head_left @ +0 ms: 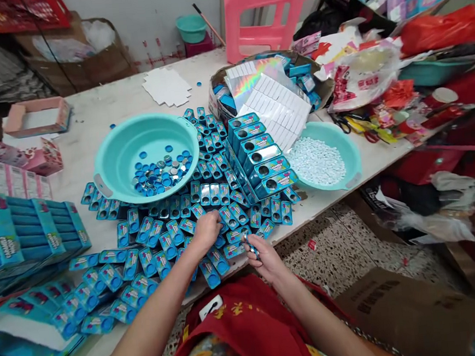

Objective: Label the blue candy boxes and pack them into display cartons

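My left hand (207, 229) is closed low over the spread of small blue candy tins (166, 244). Its fingertips point down among them, and whatever they hold is hidden. To its right, my right hand (264, 257) is closed around several small round lids (251, 245), shiny silver and blue, at the front edge of the tins. Many tins lie with a round hole or a blue round cap at one end. Behind the left hand, a turquoise basin (109, 139) holds loose blue and silver lids. A blue display box (239, 172) of upright tins stands behind both hands.
A second turquoise basin (353, 160) with small white candies sits to the right. Behind the display box is a carton (216, 94) with label sheets (275, 109) on top. Stacked blue boxes (28, 233) rise at the left. A pink stool (245, 13) stands at the back.
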`<state>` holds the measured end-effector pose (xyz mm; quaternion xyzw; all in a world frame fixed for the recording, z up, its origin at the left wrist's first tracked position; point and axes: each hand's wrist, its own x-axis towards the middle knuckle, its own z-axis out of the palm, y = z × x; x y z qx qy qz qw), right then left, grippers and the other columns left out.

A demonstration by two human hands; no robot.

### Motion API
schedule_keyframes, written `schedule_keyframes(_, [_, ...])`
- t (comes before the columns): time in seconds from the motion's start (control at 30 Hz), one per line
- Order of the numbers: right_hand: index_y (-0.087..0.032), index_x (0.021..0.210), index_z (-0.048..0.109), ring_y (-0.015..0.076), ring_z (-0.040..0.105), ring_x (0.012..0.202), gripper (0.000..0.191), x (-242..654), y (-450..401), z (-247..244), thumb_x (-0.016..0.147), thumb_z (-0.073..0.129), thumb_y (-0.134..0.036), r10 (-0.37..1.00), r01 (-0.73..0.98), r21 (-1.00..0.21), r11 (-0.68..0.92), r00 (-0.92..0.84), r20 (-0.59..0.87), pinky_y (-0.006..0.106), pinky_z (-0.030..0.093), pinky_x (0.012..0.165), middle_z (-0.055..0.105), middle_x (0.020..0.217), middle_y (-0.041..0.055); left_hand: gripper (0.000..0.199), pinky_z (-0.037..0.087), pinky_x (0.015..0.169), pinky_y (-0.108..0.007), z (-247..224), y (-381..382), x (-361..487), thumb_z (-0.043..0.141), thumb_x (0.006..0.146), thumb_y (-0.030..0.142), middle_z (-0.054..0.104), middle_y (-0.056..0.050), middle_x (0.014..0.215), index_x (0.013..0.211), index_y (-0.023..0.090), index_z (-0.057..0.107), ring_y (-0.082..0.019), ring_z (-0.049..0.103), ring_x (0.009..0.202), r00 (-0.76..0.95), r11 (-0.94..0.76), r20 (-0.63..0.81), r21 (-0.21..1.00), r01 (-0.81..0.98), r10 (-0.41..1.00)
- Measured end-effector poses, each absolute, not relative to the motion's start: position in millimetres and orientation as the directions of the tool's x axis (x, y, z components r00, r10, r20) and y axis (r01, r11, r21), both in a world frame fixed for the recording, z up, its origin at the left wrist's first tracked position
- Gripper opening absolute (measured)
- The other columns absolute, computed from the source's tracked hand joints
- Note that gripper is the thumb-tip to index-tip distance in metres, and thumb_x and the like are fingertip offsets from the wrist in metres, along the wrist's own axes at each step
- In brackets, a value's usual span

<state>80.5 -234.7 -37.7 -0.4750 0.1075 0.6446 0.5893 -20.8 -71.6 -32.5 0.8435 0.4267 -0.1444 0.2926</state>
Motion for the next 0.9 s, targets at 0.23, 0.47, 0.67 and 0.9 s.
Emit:
schedule_keyframes(0.23, [-0.017,0.074,0.051,0.0004,0.031,0.038,0.035,115.0,-235.3,-38.3,0.065,0.074,-0.042,0.666,-0.745,-0.472,-0.472,0.049,-0.744,0.013,0.013,0.033,0.051,0.058,-0.0062,0.046,0.044,0.073,-0.036,-35.6,-69.8,18.9,0.065,0.068,0.015,0.066,-0.021,0.098,0.112,0.012,0.049,-0.035,0.062,0.093,0.371,-0.401,-0.619,0.097,0.911,0.693])
schedule_keyframes(0.47, [-0.019,0.068,0.053,0.0037,0.03,0.036,0.029,113.0,-224.7,-53.8,0.07,0.063,-0.046,0.709,-0.502,-0.671,-0.545,0.151,-0.689,0.019,0.017,0.035,0.051,0.053,-0.0054,0.028,0.042,0.067,-0.03,-24.1,-90.9,-0.9,0.056,0.081,0.034,0.064,-0.008,0.079,0.104,0.018,0.051,-0.025,0.062,0.078,0.405,-0.281,-0.516,0.303,0.911,0.755])
schedule_keyframes(0.67, [-0.018,0.069,0.057,0.0043,0.031,0.037,0.023,109.0,-211.6,-49.7,0.073,0.06,-0.04,0.754,-0.428,-0.724,-0.541,0.135,-0.643,0.019,0.017,0.036,0.047,0.051,-0.0063,0.039,0.042,0.051,-0.022,-24.6,-127.6,-21.7,0.058,0.077,0.046,0.056,0.002,0.071,0.103,0.018,0.053,-0.01,0.051,0.053,0.63,0.269,-0.548,0.83,0.488,0.55])
schedule_keyframes(0.9, [-0.019,0.091,0.064,0.005,0.044,0.048,0.028,121.8,-223.3,-33.5,0.071,0.064,-0.039,0.736,-0.733,-0.547,-0.404,0.094,-0.671,0.016,0.02,0.035,0.056,0.074,-0.0024,0.017,0.047,0.06,-0.026,-38.9,-94.5,-4.3,0.053,0.078,0.029,0.058,0.001,0.062,0.089,0.016,0.054,-0.015,0.061,0.057,0.554,-0.013,-0.556,0.698,0.716,0.619])
